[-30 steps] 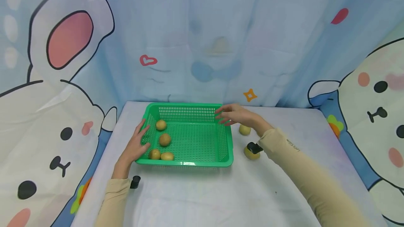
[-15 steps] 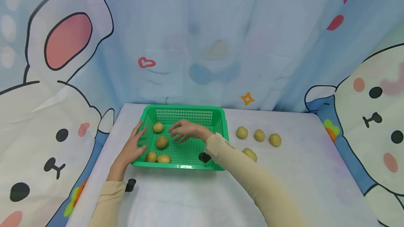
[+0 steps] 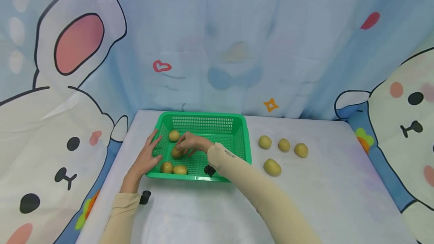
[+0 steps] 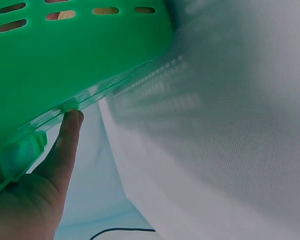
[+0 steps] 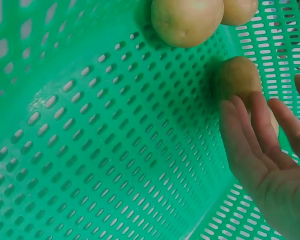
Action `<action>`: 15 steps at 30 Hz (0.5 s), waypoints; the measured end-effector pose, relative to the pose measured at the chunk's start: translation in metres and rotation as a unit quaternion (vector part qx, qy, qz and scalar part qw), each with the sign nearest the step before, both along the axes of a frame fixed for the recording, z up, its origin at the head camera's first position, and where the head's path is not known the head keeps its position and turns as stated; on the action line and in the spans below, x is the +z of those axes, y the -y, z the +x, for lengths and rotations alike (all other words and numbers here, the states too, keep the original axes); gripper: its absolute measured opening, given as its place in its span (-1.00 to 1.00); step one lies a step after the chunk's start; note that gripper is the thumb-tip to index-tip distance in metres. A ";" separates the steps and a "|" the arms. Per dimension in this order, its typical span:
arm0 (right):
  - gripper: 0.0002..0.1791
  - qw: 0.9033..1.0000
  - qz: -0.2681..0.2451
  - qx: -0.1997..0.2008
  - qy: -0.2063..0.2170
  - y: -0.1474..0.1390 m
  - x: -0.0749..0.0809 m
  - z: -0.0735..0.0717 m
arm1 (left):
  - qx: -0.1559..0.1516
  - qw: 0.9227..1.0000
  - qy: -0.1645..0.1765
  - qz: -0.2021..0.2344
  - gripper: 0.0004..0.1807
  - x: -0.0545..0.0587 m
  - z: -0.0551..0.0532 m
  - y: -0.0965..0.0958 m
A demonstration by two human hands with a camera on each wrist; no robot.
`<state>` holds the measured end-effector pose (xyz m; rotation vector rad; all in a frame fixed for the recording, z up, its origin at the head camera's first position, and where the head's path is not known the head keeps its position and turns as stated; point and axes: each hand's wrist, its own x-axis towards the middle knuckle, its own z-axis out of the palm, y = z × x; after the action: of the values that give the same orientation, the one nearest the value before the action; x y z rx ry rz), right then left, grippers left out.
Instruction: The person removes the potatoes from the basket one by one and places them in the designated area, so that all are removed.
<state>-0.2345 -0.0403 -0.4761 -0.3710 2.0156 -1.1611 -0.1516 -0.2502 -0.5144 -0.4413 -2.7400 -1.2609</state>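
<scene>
A green plastic basket with slotted walls stands on the table, several potatoes in its left part. My left hand rests on its left rim, fingers spread and fairly straight. In the left wrist view, one straight digit of that hand touches the rim. My right hand is inside the basket, at the middle potato. In the right wrist view, the fingers of that hand reach this brownish potato and touch it without closing round it. Another potato lies behind.
Two potatoes lie side by side at the basket's front left. Several more, one of them a larger potato, sit on the white-covered table right of the basket. A printed curtain hangs behind.
My right hand has moved left from the basket's right rim, then down to the middle potato. My left hand stays on the left rim.
</scene>
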 end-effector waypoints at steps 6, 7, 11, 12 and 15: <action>-0.73 0.999 -0.005 -0.045 -0.004 0.001 -0.006 -0.004 | 0.000 1.000 0.003 -0.012 -0.23 0.001 -0.002 -0.001; -0.73 0.999 -0.005 -0.047 -0.005 0.001 -0.007 -0.005 | 0.000 1.000 0.003 -0.012 -0.23 0.001 -0.002 -0.001; -0.74 0.998 -0.003 -0.056 -0.007 0.002 -0.010 -0.007 | 0.000 1.000 0.003 -0.007 -0.23 0.001 -0.002 0.000; -0.75 0.998 -0.001 -0.059 -0.007 0.002 -0.010 -0.007 | 0.000 1.000 0.002 -0.007 -0.23 0.001 -0.002 0.000; -0.77 0.998 0.005 -0.067 -0.006 0.005 -0.014 -0.009 | -0.001 1.000 0.001 -0.006 -0.23 0.000 -0.001 0.001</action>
<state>-0.2430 -0.0449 -0.4906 -0.2413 2.0824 -1.2337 -0.1530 -0.2508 -0.5146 -0.4443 -2.7518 -1.2459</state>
